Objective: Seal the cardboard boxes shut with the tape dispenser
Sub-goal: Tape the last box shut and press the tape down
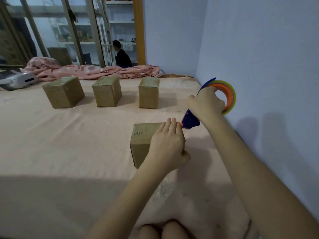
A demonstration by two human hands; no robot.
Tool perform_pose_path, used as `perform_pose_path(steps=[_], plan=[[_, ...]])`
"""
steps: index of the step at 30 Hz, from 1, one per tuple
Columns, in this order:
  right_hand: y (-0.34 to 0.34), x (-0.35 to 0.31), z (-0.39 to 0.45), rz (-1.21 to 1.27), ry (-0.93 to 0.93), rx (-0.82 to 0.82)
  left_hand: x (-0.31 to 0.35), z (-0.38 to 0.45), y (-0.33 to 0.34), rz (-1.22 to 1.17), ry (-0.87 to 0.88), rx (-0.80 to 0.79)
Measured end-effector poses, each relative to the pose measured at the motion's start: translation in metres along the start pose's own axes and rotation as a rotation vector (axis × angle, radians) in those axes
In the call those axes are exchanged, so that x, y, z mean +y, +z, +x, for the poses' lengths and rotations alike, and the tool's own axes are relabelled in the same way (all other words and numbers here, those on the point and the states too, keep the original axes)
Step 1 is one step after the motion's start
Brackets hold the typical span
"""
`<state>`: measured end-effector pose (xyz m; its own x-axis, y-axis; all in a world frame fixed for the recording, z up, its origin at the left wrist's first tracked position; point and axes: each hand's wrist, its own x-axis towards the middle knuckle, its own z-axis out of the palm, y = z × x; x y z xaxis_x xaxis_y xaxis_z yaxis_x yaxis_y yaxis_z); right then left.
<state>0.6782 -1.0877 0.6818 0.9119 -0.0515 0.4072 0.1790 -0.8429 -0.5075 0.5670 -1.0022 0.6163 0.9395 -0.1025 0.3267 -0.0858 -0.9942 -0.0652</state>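
**Bare arms, no sleeves, no accessories**

Two forearms enter from the bottom edge, both bare up to where the frame cuts them off; no sleeve, cuff or fabric showing anywhere on them. Left hand (168, 144) ungloved, fingers slim, nails short and unpainted as far as visible. Right hand (206, 100) also ungloved, knuckles facing camera. No watch, ring, bracelet or strap seen on either wrist. Two bare knees (164, 230) visible at bottom centre, rounded, close together, uncovered. Clothing on the rest of the body is out of view.
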Motion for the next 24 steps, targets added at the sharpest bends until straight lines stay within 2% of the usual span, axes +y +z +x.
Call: perform_pose_path(steps=[3,6,8,10,16,21,24], plan=[[-0.003,-0.007,0.004,-0.048,0.008,-0.066,0.0,0.0,-0.001,-0.004,-0.001,-0.009],[0.004,0.005,-0.001,-0.155,-0.076,-0.122,0.001,-0.001,0.0,-0.006,0.002,0.003],[0.009,0.022,-0.008,-0.057,-0.009,-0.134,0.0,-0.001,0.003,-0.01,-0.001,0.02],[0.007,0.032,-0.006,0.003,0.027,-0.079,-0.001,0.0,0.004,-0.013,-0.01,0.025],[-0.018,0.047,0.009,0.093,-0.143,-0.047,-0.002,0.005,0.008,-0.024,-0.021,0.034],[-0.017,0.064,0.002,0.001,-0.273,0.128,0.0,0.006,0.006,-0.001,-0.031,0.029],[-0.005,0.072,-0.001,0.073,-0.372,0.233,0.002,0.008,0.004,0.004,-0.04,0.007]])
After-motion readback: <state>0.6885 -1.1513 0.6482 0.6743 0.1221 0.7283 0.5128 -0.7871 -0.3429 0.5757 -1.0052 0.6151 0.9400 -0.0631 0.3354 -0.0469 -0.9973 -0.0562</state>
